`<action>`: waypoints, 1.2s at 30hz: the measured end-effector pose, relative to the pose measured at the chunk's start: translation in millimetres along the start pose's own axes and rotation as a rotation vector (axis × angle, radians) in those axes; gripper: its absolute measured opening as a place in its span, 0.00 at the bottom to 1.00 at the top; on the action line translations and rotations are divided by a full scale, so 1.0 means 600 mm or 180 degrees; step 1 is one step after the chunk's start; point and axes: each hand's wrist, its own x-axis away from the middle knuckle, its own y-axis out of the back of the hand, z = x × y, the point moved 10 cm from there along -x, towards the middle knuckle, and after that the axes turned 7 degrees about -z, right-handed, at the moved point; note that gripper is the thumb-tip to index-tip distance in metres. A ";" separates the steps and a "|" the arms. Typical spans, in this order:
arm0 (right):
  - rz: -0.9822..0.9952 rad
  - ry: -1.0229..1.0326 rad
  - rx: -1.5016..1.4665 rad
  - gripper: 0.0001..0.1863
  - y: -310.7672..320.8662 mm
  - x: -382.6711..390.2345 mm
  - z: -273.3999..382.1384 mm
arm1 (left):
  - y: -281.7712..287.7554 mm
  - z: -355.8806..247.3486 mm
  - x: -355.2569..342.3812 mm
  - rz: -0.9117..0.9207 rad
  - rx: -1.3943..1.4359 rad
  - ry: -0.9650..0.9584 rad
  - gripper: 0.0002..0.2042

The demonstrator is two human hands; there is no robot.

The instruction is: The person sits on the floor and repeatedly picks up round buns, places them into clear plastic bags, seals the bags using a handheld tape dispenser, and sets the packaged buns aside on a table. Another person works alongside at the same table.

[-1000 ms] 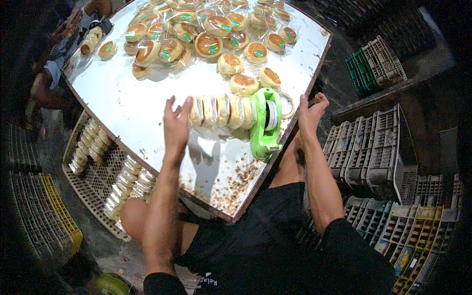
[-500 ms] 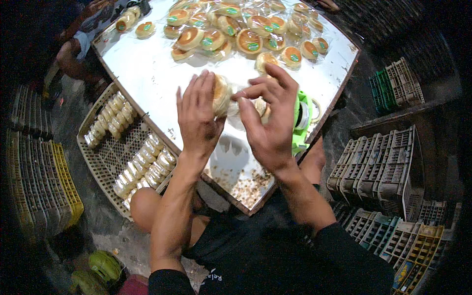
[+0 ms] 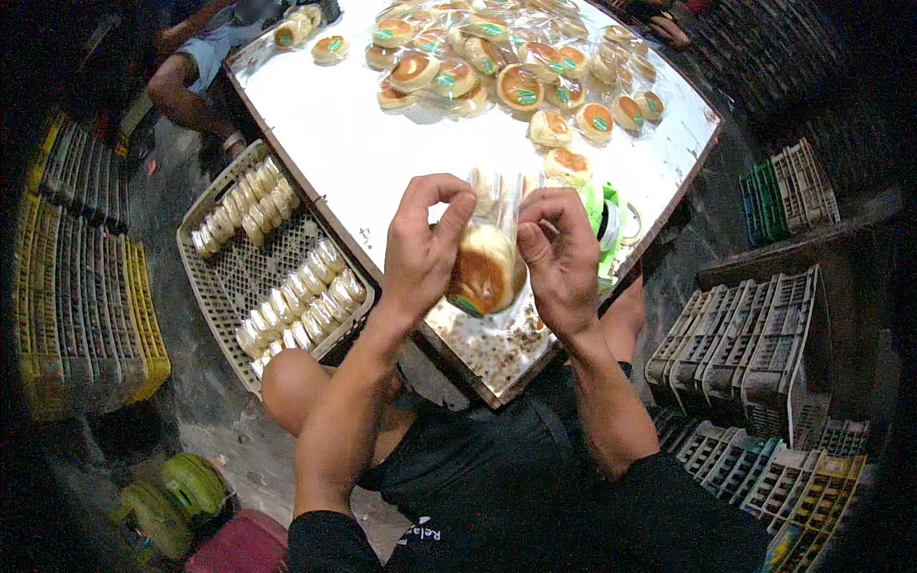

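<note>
A round bun [image 3: 483, 271] with a browned top and a green label hangs in a clear plastic bag over the near corner of the white table [image 3: 334, 143]. My left hand [image 3: 427, 250] pinches one side of the bag's upper part, thumb against fingers. On the other side my right hand [image 3: 562, 260] pinches the bag too, its fingers curled in. Just beyond my right hand lies another bun [image 3: 567, 166]. A bright green tape dispenser [image 3: 611, 205] stands beside that hand at the table's right edge.
A heap of bagged buns [image 3: 521, 86] covers the far part of the table. A plastic crate [image 3: 224, 320] with rows of packed buns sits at the left edge. Stacked crates [image 3: 731, 334] stand on the right, and more crates [image 3: 86, 286] at far left. Another person's leg [image 3: 186, 100] shows upper left.
My hands have lowered toward me and turned the bun, so its browned top and label now face up. Both hands now pinch the bag, where before the left palm lay against the bun.
</note>
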 end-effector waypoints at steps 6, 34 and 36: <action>-0.0963 -0.1230 -0.1347 0.05 0.089 0.024 -0.069 | -0.030 -0.017 0.035 -0.0432 0.0805 0.0687 0.11; 0.0086 -0.0105 0.0712 0.12 -0.048 0.047 0.025 | 0.030 0.009 0.045 0.0208 0.0811 0.0811 0.12; 0.0087 -0.0324 0.0479 0.10 -0.047 0.040 0.011 | 0.029 0.021 0.050 0.0157 0.0944 0.1071 0.18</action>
